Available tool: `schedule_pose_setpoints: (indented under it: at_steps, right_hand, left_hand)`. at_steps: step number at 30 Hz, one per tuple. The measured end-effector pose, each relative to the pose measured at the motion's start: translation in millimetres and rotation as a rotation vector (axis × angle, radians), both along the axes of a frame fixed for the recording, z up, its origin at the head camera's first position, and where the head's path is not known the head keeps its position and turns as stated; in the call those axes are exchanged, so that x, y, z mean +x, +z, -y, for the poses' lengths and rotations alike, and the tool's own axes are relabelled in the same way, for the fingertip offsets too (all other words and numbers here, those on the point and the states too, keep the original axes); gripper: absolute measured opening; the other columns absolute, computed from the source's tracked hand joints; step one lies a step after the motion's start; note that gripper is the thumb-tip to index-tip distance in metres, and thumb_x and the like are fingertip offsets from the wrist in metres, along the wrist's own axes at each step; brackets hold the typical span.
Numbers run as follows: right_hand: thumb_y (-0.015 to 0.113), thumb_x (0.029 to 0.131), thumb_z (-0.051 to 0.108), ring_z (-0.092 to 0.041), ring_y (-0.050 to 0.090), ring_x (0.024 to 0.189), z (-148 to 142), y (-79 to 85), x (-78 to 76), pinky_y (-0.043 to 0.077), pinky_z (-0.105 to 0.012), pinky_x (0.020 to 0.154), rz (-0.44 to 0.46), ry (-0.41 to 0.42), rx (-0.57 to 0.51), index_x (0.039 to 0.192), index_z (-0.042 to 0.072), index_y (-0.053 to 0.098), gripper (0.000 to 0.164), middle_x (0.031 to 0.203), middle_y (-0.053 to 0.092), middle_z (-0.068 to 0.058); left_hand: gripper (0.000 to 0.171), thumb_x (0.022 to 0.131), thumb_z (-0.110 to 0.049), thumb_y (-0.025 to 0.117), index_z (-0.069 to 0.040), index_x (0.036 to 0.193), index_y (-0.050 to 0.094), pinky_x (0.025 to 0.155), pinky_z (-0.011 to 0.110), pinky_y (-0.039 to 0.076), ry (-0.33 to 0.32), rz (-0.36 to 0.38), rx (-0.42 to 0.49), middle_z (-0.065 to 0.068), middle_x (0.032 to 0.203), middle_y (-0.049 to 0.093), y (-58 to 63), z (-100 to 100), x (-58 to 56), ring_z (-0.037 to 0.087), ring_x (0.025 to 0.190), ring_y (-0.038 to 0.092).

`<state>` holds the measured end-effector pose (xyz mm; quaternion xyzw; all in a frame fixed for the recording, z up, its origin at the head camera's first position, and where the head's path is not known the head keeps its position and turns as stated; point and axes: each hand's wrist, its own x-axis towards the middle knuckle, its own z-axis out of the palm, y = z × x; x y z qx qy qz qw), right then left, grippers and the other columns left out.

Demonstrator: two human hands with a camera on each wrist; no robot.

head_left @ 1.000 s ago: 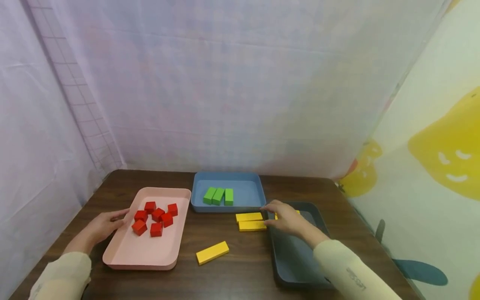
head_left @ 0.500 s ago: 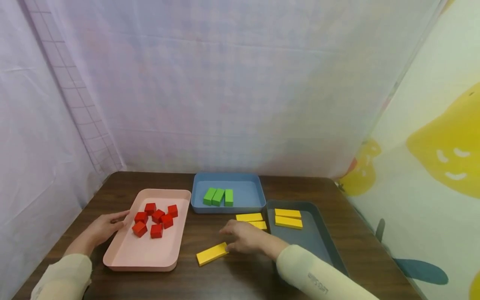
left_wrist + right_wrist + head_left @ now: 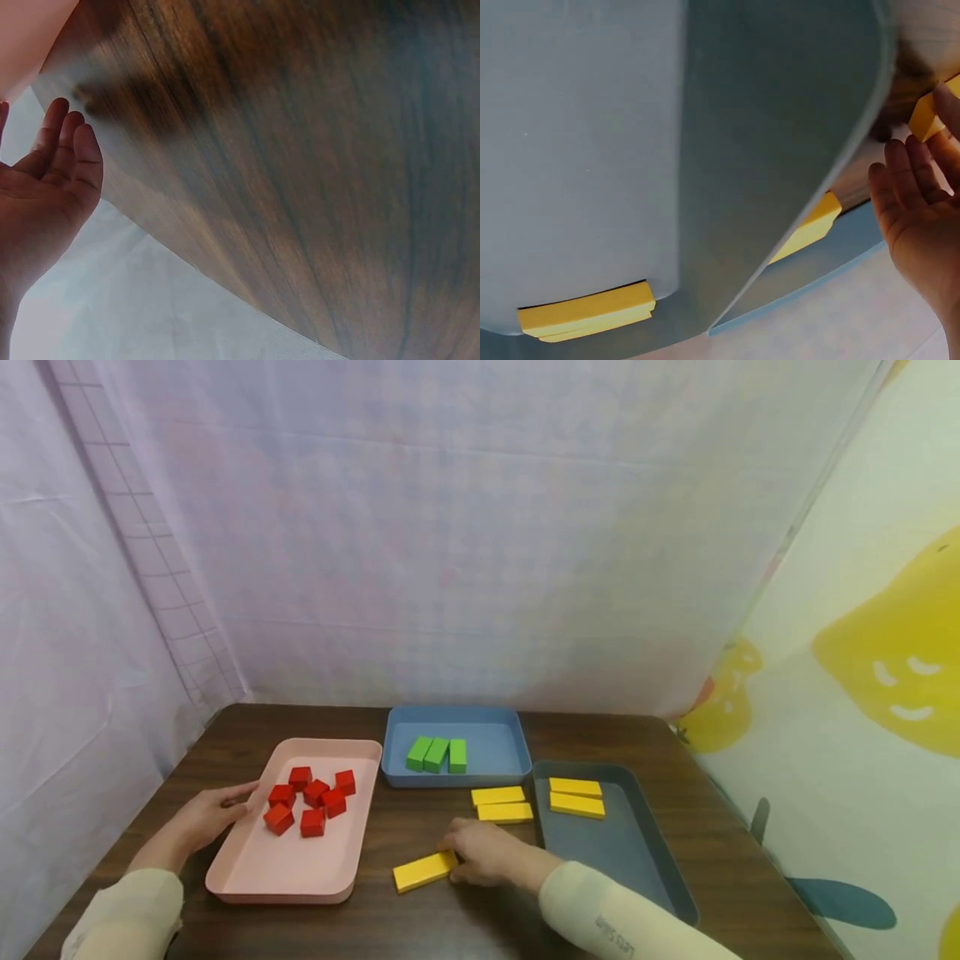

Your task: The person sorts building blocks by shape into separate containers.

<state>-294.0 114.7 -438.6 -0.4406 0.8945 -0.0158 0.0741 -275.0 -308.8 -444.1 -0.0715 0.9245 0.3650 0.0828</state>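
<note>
My right hand (image 3: 483,853) pinches the right end of a yellow block (image 3: 420,872) lying on the table, thumb on one side and fingers on the other. The right wrist view also shows the block (image 3: 924,120) between thumb and forefinger. My left hand (image 3: 206,818) rests with relaxed fingers at the left rim of a pink tray (image 3: 285,872), which holds several red cubes (image 3: 312,822). In the left wrist view the left hand (image 3: 52,187) is beside the tray's edge, palm visible. Two more yellow blocks (image 3: 505,812) lie side by side behind the right hand.
To the right is a dark grey tray (image 3: 600,852) with two yellow blocks (image 3: 577,805) near its far end. A blue tray (image 3: 491,747) at the back holds three green blocks (image 3: 437,755). White cloth (image 3: 465,568) hangs behind the table.
My right hand has moved left and nearer from the grey tray's far end, uncovering two yellow blocks there, and now grips the nearest table block. The left hand stays at the pink tray.
</note>
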Motion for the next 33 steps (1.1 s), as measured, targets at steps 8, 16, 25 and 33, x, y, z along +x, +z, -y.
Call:
schedule_pose_setpoints:
  at_steps: [8, 16, 25, 33]
  right_hand:
    - [0.079, 0.085, 0.023, -0.005, 0.057, 0.087, -5.5, 3.8, -1.8, 0.049, -0.021, 0.078, 0.025, 0.011, -0.034, 0.112, 0.012, 0.073, 0.030, 0.097, 0.060, 0.006]
    - [0.076, 0.088, 0.023, -0.007, 0.058, 0.091, -29.3, 25.4, -5.7, 0.051, -0.025, 0.081, 0.063, 0.001, -0.171, 0.116, 0.008, 0.071, 0.032, 0.104, 0.064, 0.002]
    - [0.075, 0.090, 0.021, -0.019, 0.060, 0.097, -92.2, 48.3, -15.9, 0.052, -0.037, 0.084, 0.072, -0.209, -0.336, 0.120, 0.008, 0.069, 0.034, 0.108, 0.064, 0.002]
    - [0.076, 0.088, 0.025, -0.023, 0.063, 0.094, -163.2, 47.3, -34.0, 0.053, -0.042, 0.081, 0.020, -0.315, -0.384, 0.116, 0.003, 0.069, 0.036, 0.105, 0.066, -0.002]
  left_hand:
    - [0.054, 0.101, -0.021, 0.056, 0.005, 0.145, 0.038, 0.100, 0.066, 0.037, -0.005, 0.002, -0.013, 0.045, 0.138, 0.037, -1.0, 0.6, 2.1, 0.057, 0.124, 0.041]
    - [0.055, 0.101, -0.022, 0.056, 0.004, 0.146, 0.038, 0.100, 0.066, 0.036, 0.003, 0.013, -0.019, 0.045, 0.138, 0.037, -1.0, 1.2, 2.2, 0.058, 0.124, 0.040]
    - [0.057, 0.101, -0.025, 0.055, 0.002, 0.148, 0.036, 0.100, 0.067, 0.035, 0.014, 0.044, -0.013, 0.044, 0.141, 0.033, -1.3, 1.3, -2.0, 0.058, 0.126, 0.038]
    - [0.058, 0.101, -0.025, 0.057, 0.003, 0.147, 0.037, 0.100, 0.067, 0.036, 0.013, 0.036, -0.017, 0.044, 0.140, 0.034, -2.6, 2.4, -3.3, 0.058, 0.126, 0.038]
